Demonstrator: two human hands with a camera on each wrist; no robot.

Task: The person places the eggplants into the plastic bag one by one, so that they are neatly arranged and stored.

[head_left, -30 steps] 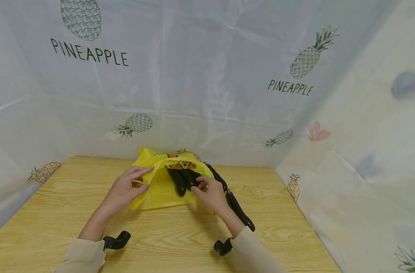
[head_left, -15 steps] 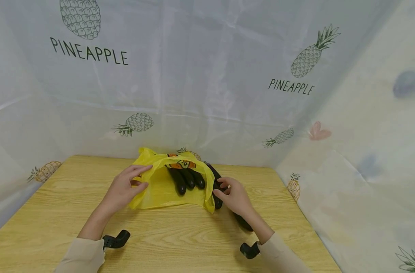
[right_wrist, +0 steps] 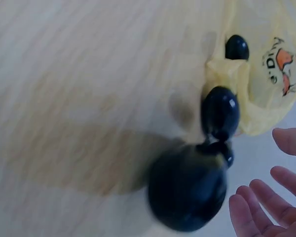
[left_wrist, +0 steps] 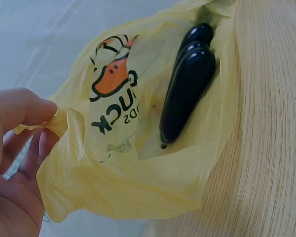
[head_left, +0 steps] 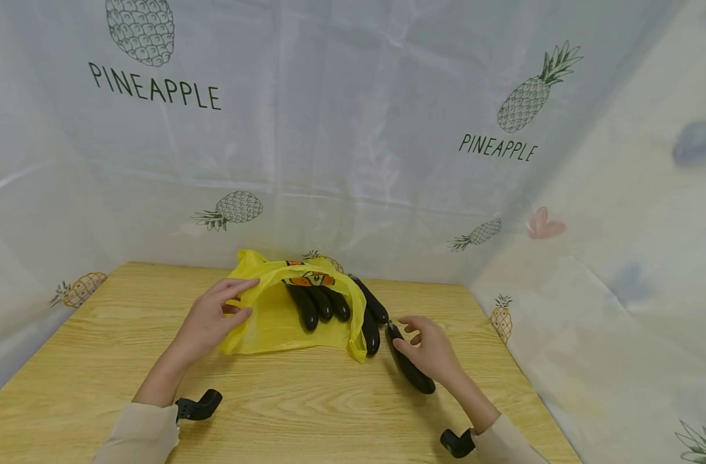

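A yellow plastic bag [head_left: 271, 325] printed with a duck lies open on the wooden table [head_left: 306, 412]. My left hand [head_left: 210, 319] pinches its left rim [left_wrist: 64, 123] and holds the mouth up. Three dark eggplants [head_left: 320, 306] lie inside the bag [left_wrist: 187, 94]. To the right of the bag two more eggplants [head_left: 371, 338] lie on the table. Nearer to me a long eggplant [head_left: 420, 383] lies apart, and my right hand [head_left: 431, 348] hovers over it with relaxed, spread fingers [right_wrist: 266, 202]. In the right wrist view that eggplant [right_wrist: 187, 190] is close and blurred.
Pale curtains printed with pineapples [head_left: 353, 129] wall in the table at the back and on both sides. The table's right edge [head_left: 521, 380] runs close to the loose eggplant. Black wrist-camera mounts [head_left: 198, 407] show at both sleeves.
My right hand has left the bag's mouth and moved right and toward me, over the long loose eggplant. My left hand keeps its pinch on the bag's rim.
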